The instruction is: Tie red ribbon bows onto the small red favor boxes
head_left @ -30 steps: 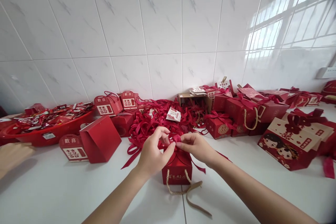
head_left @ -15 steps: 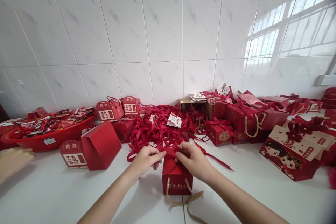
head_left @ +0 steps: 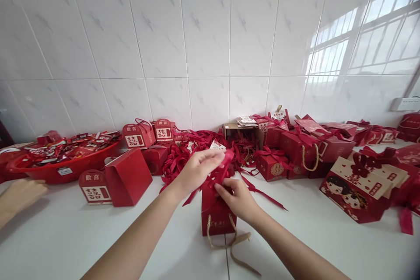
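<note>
One rope-handled red gift box (head_left: 218,213) stands central on the white table (head_left: 170,245); above it the left hand (head_left: 197,168) pinches a raised satin ribbon (head_left: 228,156), while the right hand (head_left: 241,199), fingers narrowed, seems to hold it lower. Uneven tugging could tip the box; the ribbon heap (head_left: 175,162) behind could snag.

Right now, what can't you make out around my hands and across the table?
- Left hand: motion blur in the head view hides whether it grips the red ribbon.
- Front box: in the head view, your right hand and ribbon partly cover its top.
- Its lettering: too blurred there to read.
- Another person's arm: cut off by the head view's left edge.
- Wrappers: print too small in the head view.
</note>
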`<state>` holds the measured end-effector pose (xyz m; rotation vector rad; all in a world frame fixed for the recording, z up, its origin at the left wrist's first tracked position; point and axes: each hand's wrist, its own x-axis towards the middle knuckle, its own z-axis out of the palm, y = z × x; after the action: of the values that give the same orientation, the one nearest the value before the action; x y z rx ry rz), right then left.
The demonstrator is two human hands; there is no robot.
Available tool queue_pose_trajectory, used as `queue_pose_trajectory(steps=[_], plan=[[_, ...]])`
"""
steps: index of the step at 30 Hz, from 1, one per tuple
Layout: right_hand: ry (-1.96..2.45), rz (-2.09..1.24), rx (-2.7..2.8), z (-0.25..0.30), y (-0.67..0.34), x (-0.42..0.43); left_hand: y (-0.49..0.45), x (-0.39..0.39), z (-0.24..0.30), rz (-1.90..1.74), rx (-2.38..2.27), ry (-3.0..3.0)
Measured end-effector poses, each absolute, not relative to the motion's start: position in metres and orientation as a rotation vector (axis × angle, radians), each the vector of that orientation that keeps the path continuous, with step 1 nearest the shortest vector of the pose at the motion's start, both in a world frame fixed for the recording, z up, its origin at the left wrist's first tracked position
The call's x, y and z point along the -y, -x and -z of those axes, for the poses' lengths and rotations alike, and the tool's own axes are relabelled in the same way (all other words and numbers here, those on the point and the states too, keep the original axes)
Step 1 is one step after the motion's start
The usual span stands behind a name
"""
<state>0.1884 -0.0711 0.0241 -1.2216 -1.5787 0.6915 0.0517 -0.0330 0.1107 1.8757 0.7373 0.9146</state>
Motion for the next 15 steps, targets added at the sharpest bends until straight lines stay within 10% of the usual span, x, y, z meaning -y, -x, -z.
queue_pose_trajectory(steps=[15], plan=[[1.164, -0.636, 1.216, -0.008, -0.185, 0.062, -0.031, 0.033, -0.041, -1.001, -0.904, -2.029]])
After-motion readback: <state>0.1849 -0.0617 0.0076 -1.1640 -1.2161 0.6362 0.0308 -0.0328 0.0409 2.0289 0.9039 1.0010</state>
